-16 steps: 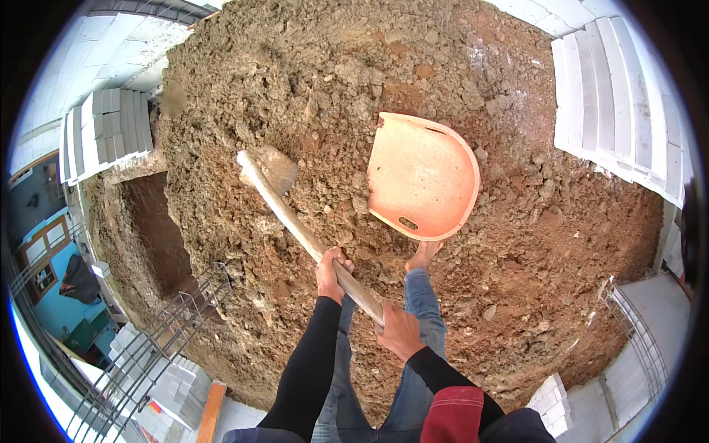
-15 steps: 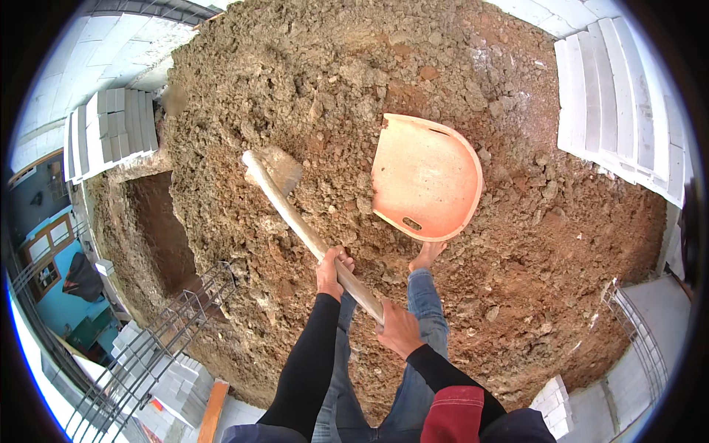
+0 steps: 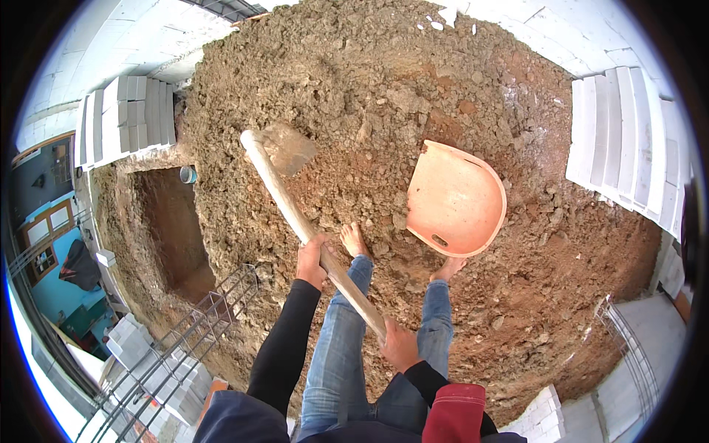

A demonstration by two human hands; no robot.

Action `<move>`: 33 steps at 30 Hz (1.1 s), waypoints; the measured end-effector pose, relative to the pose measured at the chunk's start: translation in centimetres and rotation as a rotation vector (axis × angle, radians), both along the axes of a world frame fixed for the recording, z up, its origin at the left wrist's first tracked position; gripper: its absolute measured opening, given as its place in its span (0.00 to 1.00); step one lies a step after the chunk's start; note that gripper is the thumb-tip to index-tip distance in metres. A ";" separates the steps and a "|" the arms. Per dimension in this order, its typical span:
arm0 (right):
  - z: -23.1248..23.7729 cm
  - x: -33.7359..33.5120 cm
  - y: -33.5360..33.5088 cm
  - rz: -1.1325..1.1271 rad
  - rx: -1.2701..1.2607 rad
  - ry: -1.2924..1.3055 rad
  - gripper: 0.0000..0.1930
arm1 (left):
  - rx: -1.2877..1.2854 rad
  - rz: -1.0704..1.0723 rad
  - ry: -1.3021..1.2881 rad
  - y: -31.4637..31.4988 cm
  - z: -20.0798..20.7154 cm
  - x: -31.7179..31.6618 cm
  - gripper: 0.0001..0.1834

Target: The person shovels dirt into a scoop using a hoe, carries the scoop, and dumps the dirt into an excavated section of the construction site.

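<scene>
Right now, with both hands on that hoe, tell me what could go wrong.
A swing of the hoe might catch the left foot, which is bare. The orange scoop lies close by the bare right foot and could trip the person. The lumpy soil may give poor footing.

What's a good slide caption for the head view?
Barefoot on soil: left grip and right grip on a hoe, beside an orange scoop.

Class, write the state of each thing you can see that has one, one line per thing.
Soil: loose, clumpy
Hoe: gripped in both hands, blade's contact with soil unclear
Left hand: closed around hoe
Right hand: closed around hoe, near its end
Orange scoop: unloaded, lying on soil
Pit: dug open
Blocks at left: stacked
</scene>
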State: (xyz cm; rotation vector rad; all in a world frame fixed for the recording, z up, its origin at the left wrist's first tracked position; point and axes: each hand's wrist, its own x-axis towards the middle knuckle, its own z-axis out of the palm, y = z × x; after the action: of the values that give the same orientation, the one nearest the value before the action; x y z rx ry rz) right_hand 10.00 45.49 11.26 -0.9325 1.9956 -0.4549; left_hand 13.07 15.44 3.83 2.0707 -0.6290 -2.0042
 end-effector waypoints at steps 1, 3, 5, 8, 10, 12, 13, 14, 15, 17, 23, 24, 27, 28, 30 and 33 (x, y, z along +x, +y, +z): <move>-0.5 -0.3 -2.1 -0.029 -0.122 0.009 0.32 | -0.061 0.013 0.032 -2.5 3.3 -0.6 0.07; -1.0 -2.5 -7.1 -0.041 -0.263 0.052 0.32 | -0.335 0.041 0.108 -7.7 9.8 -2.6 0.19; 0.8 -5.2 -16.1 -0.017 -0.399 0.087 0.31 | -0.575 0.038 0.235 -14.5 17.8 -4.8 0.17; 4.3 -9.5 -29.5 -0.013 -0.625 0.147 0.28 | -0.944 -0.017 0.152 -24.9 26.1 -7.7 0.17; 7.3 -12.2 -37.3 -0.019 -0.746 0.150 0.23 | -1.083 0.003 0.106 -30.7 29.3 -10.3 0.15; 11.0 -14.4 -42.2 -0.019 -0.824 0.107 0.21 | -1.142 -0.092 0.098 -39.0 32.8 -10.6 0.14; 9.8 -15.3 -42.3 -0.018 -0.820 0.091 0.21 | -1.098 -0.099 0.066 -39.8 31.1 -12.0 0.13; 8.1 -16.6 -41.6 -0.003 -0.715 0.081 0.19 | -1.039 -0.094 0.054 -39.6 28.4 -13.5 0.13; 5.7 -18.8 -39.8 0.016 -0.584 0.101 0.18 | -0.974 -0.075 0.062 -37.2 22.3 -15.8 0.13; 1.5 -20.9 -33.4 -0.024 -0.344 -0.040 0.18 | -0.821 -0.089 0.041 -31.0 11.7 -18.4 0.13; -2.9 -22.8 -6.4 0.099 0.294 0.074 0.18 | 0.169 0.107 0.046 1.4 -11.9 -17.6 0.06; -0.5 -24.0 -3.8 0.134 0.294 0.053 0.18 | 0.255 0.113 0.097 5.1 -10.8 -16.9 0.03; 4.0 -23.8 4.7 0.068 0.326 0.153 0.17 | 0.373 0.229 0.177 13.5 -7.5 -18.3 0.07; 5.5 -24.1 7.6 0.036 0.309 0.194 0.17 | 0.426 0.210 0.279 16.6 -6.7 -18.2 0.07; 5.6 -23.9 14.5 0.061 0.515 0.208 0.19 | 0.498 0.250 0.324 22.9 -4.4 -18.8 0.11; 5.5 -23.9 19.4 0.059 0.414 0.153 0.19 | 0.538 0.266 0.285 25.8 -1.7 -18.4 0.11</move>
State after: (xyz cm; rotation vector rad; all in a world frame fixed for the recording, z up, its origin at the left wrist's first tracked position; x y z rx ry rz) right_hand -13.94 64.84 16.72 -0.7773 2.0839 0.0675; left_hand -5.28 41.29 2.14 1.9153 0.2556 -2.4165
